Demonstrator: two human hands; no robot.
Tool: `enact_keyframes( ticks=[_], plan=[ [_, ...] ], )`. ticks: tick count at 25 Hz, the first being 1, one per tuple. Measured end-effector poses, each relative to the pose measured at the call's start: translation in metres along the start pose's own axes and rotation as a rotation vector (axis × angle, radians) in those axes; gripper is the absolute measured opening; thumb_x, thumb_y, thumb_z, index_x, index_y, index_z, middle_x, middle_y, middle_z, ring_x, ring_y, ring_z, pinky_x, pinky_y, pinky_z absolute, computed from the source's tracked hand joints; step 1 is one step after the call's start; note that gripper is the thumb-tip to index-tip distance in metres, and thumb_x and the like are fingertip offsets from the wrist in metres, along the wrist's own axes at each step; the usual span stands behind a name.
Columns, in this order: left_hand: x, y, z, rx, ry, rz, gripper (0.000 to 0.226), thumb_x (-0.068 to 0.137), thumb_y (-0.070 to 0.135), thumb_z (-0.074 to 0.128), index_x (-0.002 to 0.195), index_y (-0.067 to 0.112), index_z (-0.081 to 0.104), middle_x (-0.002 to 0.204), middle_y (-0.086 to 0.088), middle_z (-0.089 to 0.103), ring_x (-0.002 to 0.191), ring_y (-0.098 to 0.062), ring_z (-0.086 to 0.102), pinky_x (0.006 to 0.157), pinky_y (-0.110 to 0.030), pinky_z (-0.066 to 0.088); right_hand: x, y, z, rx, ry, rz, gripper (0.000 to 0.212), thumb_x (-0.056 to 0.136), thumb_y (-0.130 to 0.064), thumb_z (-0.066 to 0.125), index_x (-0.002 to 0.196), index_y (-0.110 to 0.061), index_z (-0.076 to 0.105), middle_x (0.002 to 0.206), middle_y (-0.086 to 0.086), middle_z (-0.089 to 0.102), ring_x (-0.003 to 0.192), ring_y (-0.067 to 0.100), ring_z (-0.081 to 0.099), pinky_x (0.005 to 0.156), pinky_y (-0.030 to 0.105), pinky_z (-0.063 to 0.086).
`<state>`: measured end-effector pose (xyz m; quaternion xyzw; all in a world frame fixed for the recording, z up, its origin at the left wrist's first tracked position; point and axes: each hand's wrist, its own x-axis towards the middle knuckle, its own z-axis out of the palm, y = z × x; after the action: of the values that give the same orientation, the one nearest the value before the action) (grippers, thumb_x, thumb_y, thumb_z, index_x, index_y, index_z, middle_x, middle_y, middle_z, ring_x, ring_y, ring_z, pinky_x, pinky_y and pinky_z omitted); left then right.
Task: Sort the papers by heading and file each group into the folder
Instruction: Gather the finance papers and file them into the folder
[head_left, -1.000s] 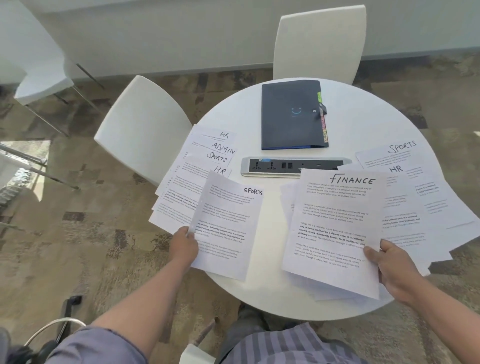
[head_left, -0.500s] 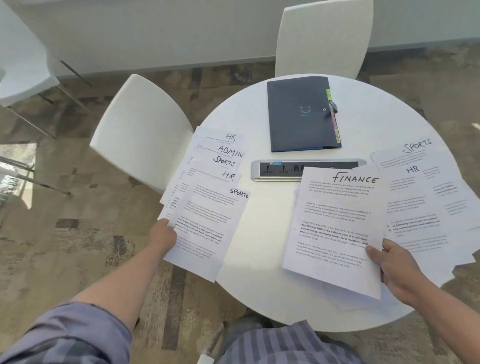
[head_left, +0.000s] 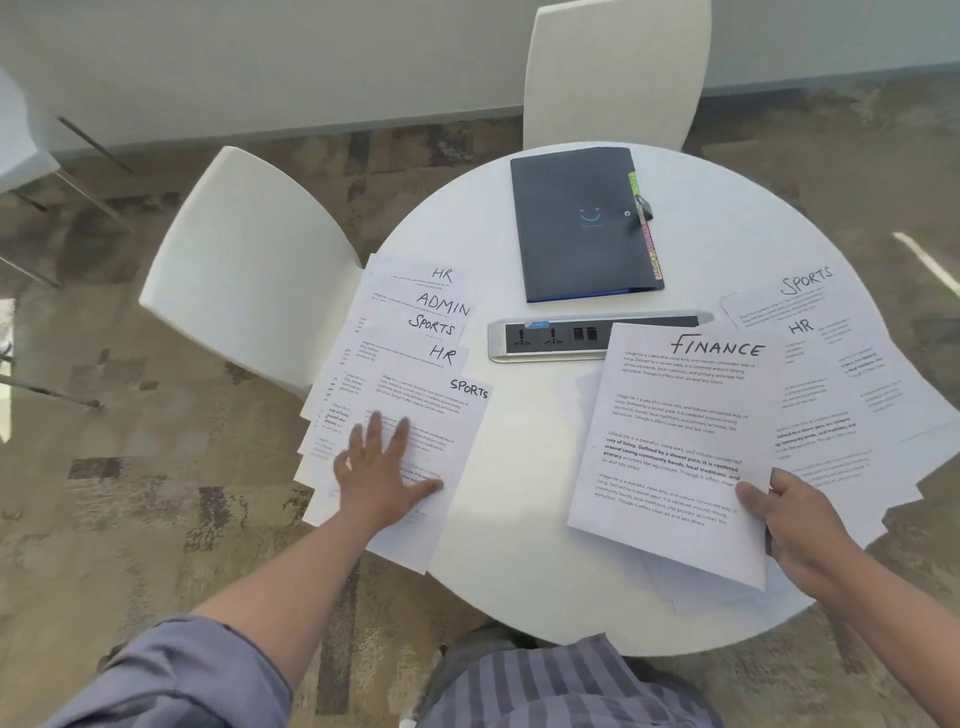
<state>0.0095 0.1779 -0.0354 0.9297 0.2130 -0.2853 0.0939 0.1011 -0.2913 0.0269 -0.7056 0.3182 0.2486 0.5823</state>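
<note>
Sorting step was in hand, filing not started: the dark folder (head_left: 582, 223) lay snapped closed at the far side of the round table (head_left: 524, 499), well beyond both sets of fingertips, with the power strip (head_left: 550, 338) between it and the papers. Left hand (head_left: 382, 475) lay flat on the top SPORTS sheet (head_left: 441, 415), fingers straight and spread, thumb out to the side, pressing not gripping. That sheet capped a fanned left stack (head_left: 410, 322); headings beyond the fingertips read HR, SPORTS, ADMIN, HR, so this pile looked mixed, not grouped. Right hand (head_left: 795, 525) pinched the near right edge of the FINANCE sheet (head_left: 680, 441), thumb on top, fingers curled under; more sheets lay beneath it. Just outboard of the right knuckles sat a loose right spread (head_left: 852, 374) showing SPORTS and HR. My read: early in the task, no heading fully grouped. Next move probably needed the FINANCE sheet set on bare table between the two hands to start its own pile, then matching headings pulled one at a time. Risk: thin sheets stick, so a pinch could lift two.
</note>
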Motion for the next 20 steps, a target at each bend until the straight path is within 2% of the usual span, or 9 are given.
enact_keyframes(
  ticks=[2, 6, 12, 13, 15, 17, 20],
  plan=[
    [-0.004, 0.018, 0.016, 0.033, -0.063, 0.087, 0.11, 0.08, 0.087, 0.047, 0.159, 0.043, -0.016, 0.167, -0.001, -0.03, 0.155, -0.034, -0.021, 0.122, -0.062, 0.001, -0.001, 0.002, -0.008, 0.014, 0.005, 0.005, 0.019, 0.105, -0.006, 0.053, 0.107, -0.019, 0.068, 0.113, 0.003, 0.074, 0.1, 0.028, 0.069, 0.091, 0.048, 0.053],
    [-0.004, 0.041, 0.039, -0.048, -0.102, 0.045, 0.101, 0.087, 0.083, 0.04, 0.158, 0.043, -0.018, 0.165, -0.002, -0.035, 0.154, -0.036, -0.026, 0.122, -0.063, 0.001, -0.001, 0.011, -0.03, 0.017, 0.031, 0.011, 0.02, 0.105, -0.007, 0.054, 0.111, -0.019, 0.068, 0.114, 0.003, 0.075, 0.105, 0.029, 0.07, 0.094, 0.048, 0.054],
    [-0.008, 0.079, 0.042, -0.105, -0.1, 0.025, 0.094, 0.092, 0.078, 0.038, 0.159, 0.041, -0.017, 0.166, -0.003, -0.033, 0.154, -0.037, -0.026, 0.122, -0.065, 0.001, 0.0, 0.019, -0.055, 0.026, 0.064, 0.011, 0.02, 0.105, -0.006, 0.054, 0.111, -0.017, 0.069, 0.109, 0.0, 0.074, 0.1, 0.025, 0.069, 0.084, 0.042, 0.054],
    [-0.007, 0.081, 0.041, -0.11, -0.112, 0.023, 0.094, 0.092, 0.078, 0.039, 0.159, 0.041, -0.017, 0.166, -0.003, -0.033, 0.153, -0.036, -0.026, 0.122, -0.066, 0.001, -0.001, 0.018, -0.059, 0.023, 0.068, 0.002, 0.02, 0.105, -0.005, 0.053, 0.108, -0.018, 0.069, 0.108, 0.0, 0.074, 0.099, 0.025, 0.069, 0.083, 0.042, 0.055],
    [-0.007, 0.082, 0.038, -0.119, -0.129, 0.007, 0.095, 0.092, 0.078, 0.04, 0.159, 0.041, -0.016, 0.166, -0.002, -0.033, 0.154, -0.035, -0.026, 0.121, -0.066, 0.0, 0.0, 0.015, -0.067, 0.019, 0.064, -0.016, 0.021, 0.105, -0.004, 0.053, 0.107, -0.018, 0.068, 0.108, 0.0, 0.073, 0.099, 0.026, 0.068, 0.091, 0.051, 0.054],
    [-0.013, 0.09, 0.036, -0.1, -0.054, -0.005, 0.094, 0.092, 0.079, 0.037, 0.16, 0.039, -0.014, 0.167, -0.002, -0.029, 0.154, -0.034, -0.025, 0.121, -0.063, -0.001, 0.002, 0.016, -0.077, 0.032, 0.067, -0.029, 0.021, 0.105, -0.004, 0.052, 0.11, -0.016, 0.068, 0.111, 0.001, 0.073, 0.102, 0.028, 0.068, 0.101, 0.056, 0.05],
    [-0.036, 0.14, 0.041, -0.152, 0.1, 0.078, 0.09, 0.095, 0.074, 0.04, 0.164, 0.026, 0.009, 0.172, -0.005, -0.004, 0.157, -0.032, -0.003, 0.124, -0.051, 0.012, 0.004, 0.021, -0.096, 0.076, 0.069, -0.037, 0.021, 0.105, -0.003, 0.051, 0.115, -0.013, 0.067, 0.115, 0.006, 0.072, 0.103, 0.026, 0.068, 0.097, 0.047, 0.05]
  ],
)
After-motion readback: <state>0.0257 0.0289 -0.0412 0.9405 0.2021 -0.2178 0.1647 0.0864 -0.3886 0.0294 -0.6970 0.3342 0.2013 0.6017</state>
